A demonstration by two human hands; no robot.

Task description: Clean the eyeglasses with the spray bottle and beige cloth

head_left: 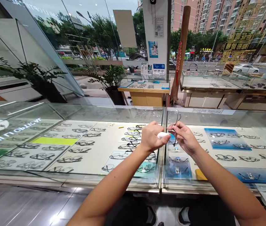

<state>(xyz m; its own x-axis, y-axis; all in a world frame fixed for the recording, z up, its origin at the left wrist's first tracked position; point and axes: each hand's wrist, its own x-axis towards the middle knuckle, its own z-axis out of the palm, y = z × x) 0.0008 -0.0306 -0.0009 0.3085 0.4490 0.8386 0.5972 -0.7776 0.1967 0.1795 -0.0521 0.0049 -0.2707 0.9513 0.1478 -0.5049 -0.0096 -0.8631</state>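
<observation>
Glasses (pixel 175 138) are pinched in the fingertips of the right hand (pixel 186 137), just beside the left hand (pixel 152 135), clenched around a white item (pixel 162 135); below both, showcases (pixel 109 141) hold rows of frames (pixel 225 157).

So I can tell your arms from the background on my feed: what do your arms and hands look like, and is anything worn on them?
Both the left hand and the right hand look ungloved. The left forearm and right forearm are bare, with no sleeve, watch or bracelet visible. I see no rings, though some fingers are hidden.
</observation>
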